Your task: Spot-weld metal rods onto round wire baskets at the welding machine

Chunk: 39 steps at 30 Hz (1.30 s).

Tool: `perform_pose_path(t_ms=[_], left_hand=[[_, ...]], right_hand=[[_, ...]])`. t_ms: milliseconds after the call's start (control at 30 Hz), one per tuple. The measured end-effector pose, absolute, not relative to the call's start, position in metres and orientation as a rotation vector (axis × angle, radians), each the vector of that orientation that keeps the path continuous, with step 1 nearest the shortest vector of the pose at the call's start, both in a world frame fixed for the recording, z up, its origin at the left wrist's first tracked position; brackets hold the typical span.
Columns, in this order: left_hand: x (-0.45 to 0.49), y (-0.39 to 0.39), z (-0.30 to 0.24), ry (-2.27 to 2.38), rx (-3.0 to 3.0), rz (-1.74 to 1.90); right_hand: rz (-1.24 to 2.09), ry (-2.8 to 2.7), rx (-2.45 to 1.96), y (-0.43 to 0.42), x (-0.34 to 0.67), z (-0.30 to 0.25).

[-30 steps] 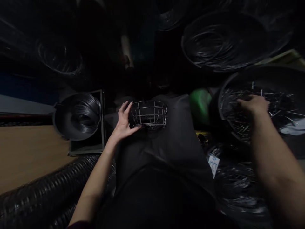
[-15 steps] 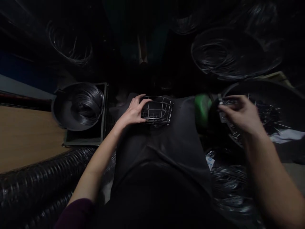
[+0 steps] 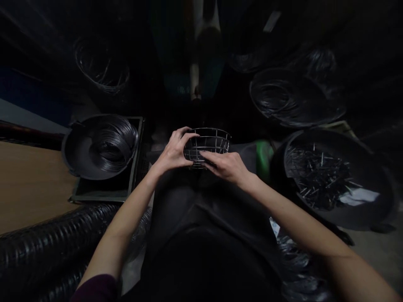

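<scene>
Left grip (image 3: pixel 176 150), right grip (image 3: pixel 229 166), touching wire basket (image 3: pixel 210 147)

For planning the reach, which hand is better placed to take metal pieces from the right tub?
Probably the right hand: it is nearer that tub, while the left hand holds the wire basket.

The wire frame's (image 3: pixel 208 147) far right side lies free; hands (image 3: pixel 174 151) block its left and near sides.

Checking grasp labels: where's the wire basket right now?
Centre of the head view: the wire basket is between the left hand, which holds its left side, and the right hand at its lower front.
</scene>
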<state>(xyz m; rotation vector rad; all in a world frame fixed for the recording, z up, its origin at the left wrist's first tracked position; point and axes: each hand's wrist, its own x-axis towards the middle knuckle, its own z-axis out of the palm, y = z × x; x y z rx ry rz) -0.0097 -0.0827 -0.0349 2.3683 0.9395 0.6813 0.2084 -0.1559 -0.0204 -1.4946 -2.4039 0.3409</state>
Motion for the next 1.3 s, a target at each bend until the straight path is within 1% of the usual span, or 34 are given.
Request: perform_pose_path(t_ms=[100,367,700,900,1133,1300], left_hand=[[-0.013,-0.066,-0.025,0.926,2.380,0.764],[-0.010,-0.030,-0.012,0.872,2.378,0.845],[-0.003,-0.011,-0.009,0.942,2.307,0.861],[-0.003,0.001,-0.007,0.955,2.298,0.918],[-0.006,0.010,-0.007,0.975,2.278,0.903],[-0.006,0.015,-0.005,0.965,2.273,0.904]], right_hand=[[0.175,-2.418,-1.353,-0.138,0.213,-0.019],[-0.107,-2.345,-1.011,-0.096,0.222,-0.008],[-0.182,-2.414,-0.967,-0.068,0.232,-0.001],[-0.133,-2.400,-0.939,-0.053,0.232,0.002],[0.115,-2.439,-1.200,-0.043,0.226,0.007],[0.147,-2.393,-1.217,-0.037,0.224,0.009]])
